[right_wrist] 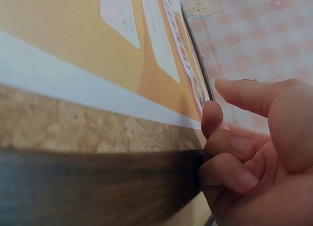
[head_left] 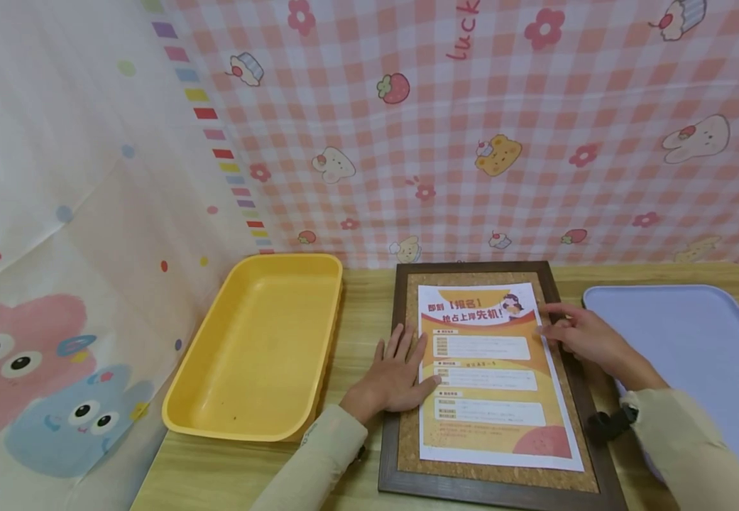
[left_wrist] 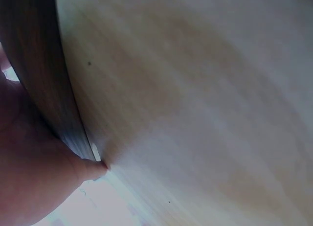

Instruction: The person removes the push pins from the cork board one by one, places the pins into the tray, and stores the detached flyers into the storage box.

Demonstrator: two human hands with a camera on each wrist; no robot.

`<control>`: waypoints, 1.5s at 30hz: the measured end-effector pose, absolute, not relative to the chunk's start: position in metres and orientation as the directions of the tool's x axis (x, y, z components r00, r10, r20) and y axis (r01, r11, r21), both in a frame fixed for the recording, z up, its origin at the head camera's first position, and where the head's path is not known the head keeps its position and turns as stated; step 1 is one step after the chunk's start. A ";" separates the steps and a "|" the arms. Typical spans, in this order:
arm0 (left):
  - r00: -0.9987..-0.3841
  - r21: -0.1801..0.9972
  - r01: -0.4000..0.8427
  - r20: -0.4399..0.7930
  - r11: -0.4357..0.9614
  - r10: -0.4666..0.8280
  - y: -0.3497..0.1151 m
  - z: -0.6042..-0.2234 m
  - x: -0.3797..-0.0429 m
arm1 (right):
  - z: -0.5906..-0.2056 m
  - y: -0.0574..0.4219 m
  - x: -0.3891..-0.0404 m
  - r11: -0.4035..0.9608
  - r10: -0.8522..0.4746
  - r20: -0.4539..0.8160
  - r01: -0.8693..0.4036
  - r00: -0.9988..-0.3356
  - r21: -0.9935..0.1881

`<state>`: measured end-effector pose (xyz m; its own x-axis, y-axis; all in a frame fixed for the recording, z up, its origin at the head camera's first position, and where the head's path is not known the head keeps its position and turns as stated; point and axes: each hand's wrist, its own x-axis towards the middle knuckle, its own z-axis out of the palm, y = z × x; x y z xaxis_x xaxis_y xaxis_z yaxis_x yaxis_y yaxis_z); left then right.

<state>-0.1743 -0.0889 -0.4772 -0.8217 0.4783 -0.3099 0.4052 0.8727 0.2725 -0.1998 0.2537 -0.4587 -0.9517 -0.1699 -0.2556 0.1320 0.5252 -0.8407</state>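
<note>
A printed poster (head_left: 490,387) lies on a cork board (head_left: 497,477) with a dark wooden frame (head_left: 471,270). My left hand (head_left: 395,372) rests with spread fingers over the board's left edge, its thumb on the poster. In the left wrist view, part of that hand (left_wrist: 44,172) lies against the frame's side. My right hand (head_left: 589,341) is at the poster's upper right edge, with two digits extended. The right wrist view shows those digits apart and the other fingers (right_wrist: 227,172) bent beside the frame; whether a fingertip touches the paper I cannot tell.
A yellow tray (head_left: 254,355) stands on the wooden table (head_left: 363,305) to the left. On the right lies a pale blue tray (head_left: 695,355), partly behind my right forearm. A pink checked cloth (head_left: 458,177) hangs along the back, and a white patterned cloth (head_left: 75,270) at the left.
</note>
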 end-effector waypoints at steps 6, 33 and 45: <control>-0.819 0.270 0.405 -0.318 0.874 0.478 -0.089 -0.483 -0.176 | -0.464 0.251 -0.208 0.520 -0.171 -0.270 0.146 -0.948 -0.842; -0.820 0.293 0.411 -0.295 0.863 0.490 -0.091 -0.479 -0.175 | -0.462 0.234 -0.194 0.594 -0.108 -0.021 -0.047 -0.994 -0.803; -0.826 0.356 0.399 -0.261 0.845 0.499 -0.091 -0.476 -0.172 | -0.459 0.243 -0.178 0.626 -0.188 -0.006 -0.115 -0.982 -0.772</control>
